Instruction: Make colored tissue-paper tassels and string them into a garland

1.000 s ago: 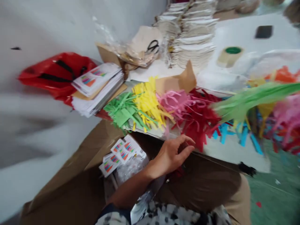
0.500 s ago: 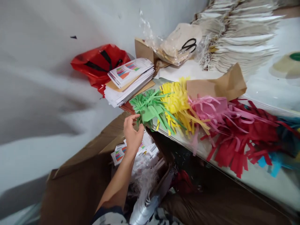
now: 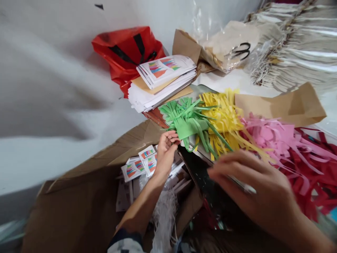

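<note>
At the near left corner of the table, my left hand (image 3: pixel 167 149) has its thumb and fingers pinched at the lower edge of a bunch of green fringed strips (image 3: pixel 188 121). My right hand (image 3: pixel 258 189) is in the air in front of the table, blurred by motion. A slim, pale, stick-like thing (image 3: pixel 244 185) shows between its thumb and fingers; its kind is unclear. Yellow fringed strips (image 3: pixel 222 112) lie beside the green ones, then pink fringe (image 3: pixel 276 138), then red fringe (image 3: pixel 322 168), partly behind my right hand.
Behind the green fringe is a stack of printed cards (image 3: pixel 168 75), with a red bag (image 3: pixel 129 52) beside it. Black-handled scissors (image 3: pixel 242 52) lie on clear plastic. Brown paper (image 3: pixel 281 105) rests behind the pink fringe. Below, an open cardboard box (image 3: pixel 86 196) holds cards and plastic.
My right hand has come into view from the right with the slim pale thing. My left hand stays at the green fringe, fingers more closed. The view has shifted left and closer.
</note>
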{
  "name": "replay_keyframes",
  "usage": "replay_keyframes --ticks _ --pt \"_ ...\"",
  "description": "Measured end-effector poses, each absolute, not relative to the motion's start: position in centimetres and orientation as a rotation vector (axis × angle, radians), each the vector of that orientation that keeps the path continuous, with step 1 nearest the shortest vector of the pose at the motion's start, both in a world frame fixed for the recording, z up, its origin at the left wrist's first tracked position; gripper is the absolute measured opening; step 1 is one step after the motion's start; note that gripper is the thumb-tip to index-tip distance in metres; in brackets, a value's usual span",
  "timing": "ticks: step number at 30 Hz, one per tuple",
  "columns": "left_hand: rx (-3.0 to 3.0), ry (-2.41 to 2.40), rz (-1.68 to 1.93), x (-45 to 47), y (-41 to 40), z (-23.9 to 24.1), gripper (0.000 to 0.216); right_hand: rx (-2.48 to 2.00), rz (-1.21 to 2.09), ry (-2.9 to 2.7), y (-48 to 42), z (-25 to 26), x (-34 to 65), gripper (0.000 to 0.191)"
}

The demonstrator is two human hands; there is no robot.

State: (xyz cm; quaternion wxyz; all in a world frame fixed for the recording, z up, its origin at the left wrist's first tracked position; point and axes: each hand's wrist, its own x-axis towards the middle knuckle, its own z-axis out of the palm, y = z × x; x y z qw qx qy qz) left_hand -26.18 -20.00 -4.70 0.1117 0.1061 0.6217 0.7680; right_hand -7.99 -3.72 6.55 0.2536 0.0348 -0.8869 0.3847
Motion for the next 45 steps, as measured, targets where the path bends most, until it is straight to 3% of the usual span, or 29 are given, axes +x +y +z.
replay_keyframes --ticks 3,5,11,14,21,32,38,45 --pt "0.287 1.708 2.281 -26.3 -20.2 -4.4 0.042 0.194 0.316 -2.604 -3.6 4.2 -14.8 0.017" --pt "0.284 1.656 2.282 -26.4 -20.4 -4.2 0.040 0.233 0.016 -2.662 -3.7 2.7 -17.9 0.026" --pt "0.323 1.613 2.263 -26.6 -20.7 -4.1 0.040 0.322 -0.168 -2.659 -3.9 0.9 -20.1 0.023" --pt "0.350 1.664 2.239 -26.8 -20.5 -4.1 0.036 0.302 -0.070 -2.624 -3.3 0.9 -19.8 0.022" --pt "0.871 2.236 2.012 -27.1 -20.3 -3.6 0.016 -0.018 0.677 -2.512 -2.8 1.4 -20.1 0.014" --pt "1.804 2.726 1.442 -32.5 -21.1 -2.9 0.022 0.031 0.871 -2.314 -0.8 3.5 -18.8 0.010" --pt "1.819 2.967 1.122 -32.1 -20.5 -3.0 0.025 -0.054 1.008 -2.125 1.6 7.0 -14.5 0.007" --pt "1.386 3.269 1.203 -32.3 -18.7 -1.3 0.018 -0.370 1.322 -1.673 6.6 9.5 -9.9 0.023"
